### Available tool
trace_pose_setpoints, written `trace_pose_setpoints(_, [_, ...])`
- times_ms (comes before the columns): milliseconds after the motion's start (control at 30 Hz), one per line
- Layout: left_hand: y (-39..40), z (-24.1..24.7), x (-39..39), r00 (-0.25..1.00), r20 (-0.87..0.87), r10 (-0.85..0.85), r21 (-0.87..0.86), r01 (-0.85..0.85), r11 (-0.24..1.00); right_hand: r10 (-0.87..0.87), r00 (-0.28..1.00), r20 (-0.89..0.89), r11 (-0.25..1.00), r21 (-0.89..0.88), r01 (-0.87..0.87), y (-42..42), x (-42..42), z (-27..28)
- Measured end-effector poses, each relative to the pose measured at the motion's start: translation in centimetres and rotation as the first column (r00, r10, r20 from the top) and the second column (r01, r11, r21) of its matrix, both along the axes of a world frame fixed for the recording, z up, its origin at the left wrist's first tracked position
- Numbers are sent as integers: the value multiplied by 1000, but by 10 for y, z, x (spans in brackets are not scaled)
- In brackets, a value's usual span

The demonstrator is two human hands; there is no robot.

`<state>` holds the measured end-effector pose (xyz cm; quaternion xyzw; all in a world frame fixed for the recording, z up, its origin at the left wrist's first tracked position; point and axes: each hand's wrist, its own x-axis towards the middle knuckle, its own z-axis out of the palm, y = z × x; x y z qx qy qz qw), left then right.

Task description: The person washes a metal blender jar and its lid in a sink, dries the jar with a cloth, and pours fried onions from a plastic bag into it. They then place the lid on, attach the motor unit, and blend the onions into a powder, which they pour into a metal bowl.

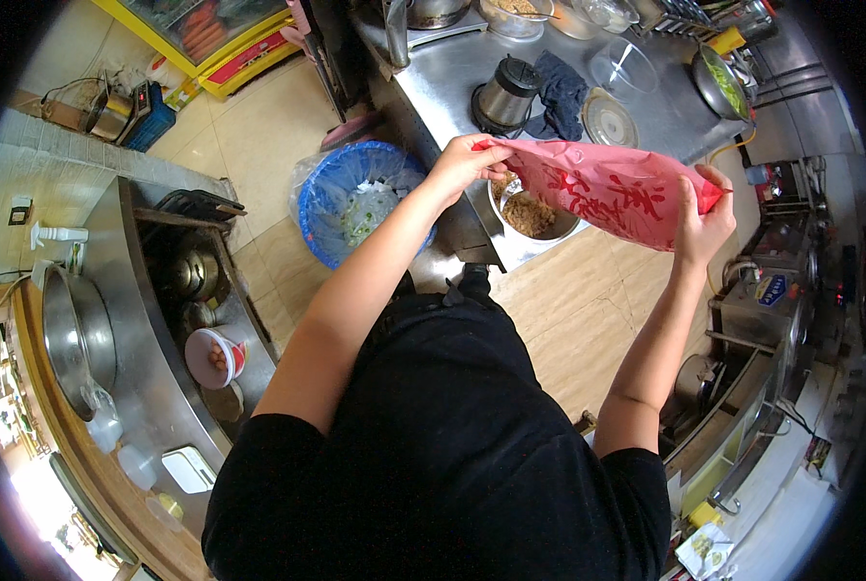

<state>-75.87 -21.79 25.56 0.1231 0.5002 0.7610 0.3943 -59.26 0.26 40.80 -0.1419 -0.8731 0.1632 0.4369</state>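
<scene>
A pink plastic bag [607, 185] with red writing is stretched between my two hands. My left hand [467, 165] pinches its left corner, close to the counter's edge. On the other side, my right hand [705, 210] grips the right end between thumb and fingers. Partly behind the bag stands a round metal pot [568, 231] at the corner of the steel counter [444, 98]. Brown crumbly food [528, 216] lies in the pot, along with a shiny piece that may be a spoon. The bag hides the pot's far right part.
A bin [309, 210] with a blue liner stands on the floor left of the counter. A grinder [507, 94], a dark cloth [558, 94], a clear lid [610, 120] and a pan of greens [719, 83] sit on the counter. At left, a bucket [204, 356] holds eggs.
</scene>
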Motion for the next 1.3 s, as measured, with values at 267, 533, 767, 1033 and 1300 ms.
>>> trace_pose_setpoints(267, [-7,4,-8,982,-169,-89,-83,76,994,-15,1000,27,999,-39,16,-2,2,-6])
trace_pose_setpoints(533, [-10,0,-5,987,-121,-108,-133,92,987,27,999,26,999,-30,-27,-3,2,-20])
trace_pose_setpoints(767, [-13,3,1,991,-76,-111,-86,105,991,68,997,-29,995,73,-65,-15,-1,-9])
trace_pose_setpoints(1033, [-11,-3,-1,983,-57,-177,-108,170,979,58,998,37,997,52,-60,-17,2,-12])
trace_pose_setpoints(1300, [-15,4,2,994,-40,-98,-71,95,993,44,996,76,999,23,-46,-18,-3,-8])
